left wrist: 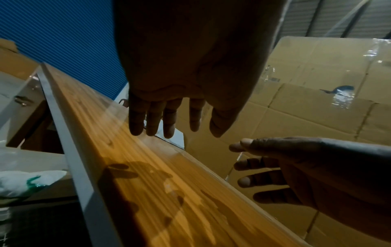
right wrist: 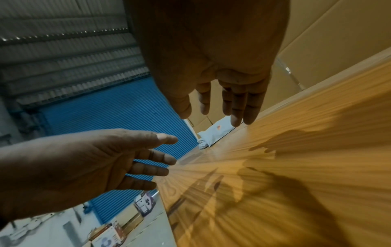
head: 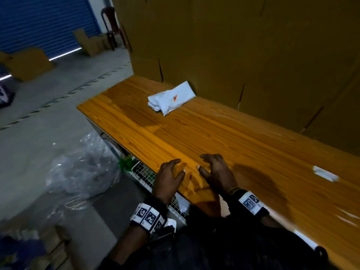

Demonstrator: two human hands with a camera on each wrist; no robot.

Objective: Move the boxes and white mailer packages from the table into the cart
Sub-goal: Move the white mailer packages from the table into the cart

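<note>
Both hands, left hand [head: 169, 179] and right hand [head: 217, 172], seemingly hover over table [head: 224, 133], fingers [left wrist: 152, 117] spread, empty.

no text on anything can be read (markings too blurred).

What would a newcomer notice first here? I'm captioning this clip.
Two empty hands, the left hand and the right hand, hover with spread fingers over the near edge of the orange wooden table. Farther along it lies a white mailer package, against a wall of cardboard boxes.
</note>
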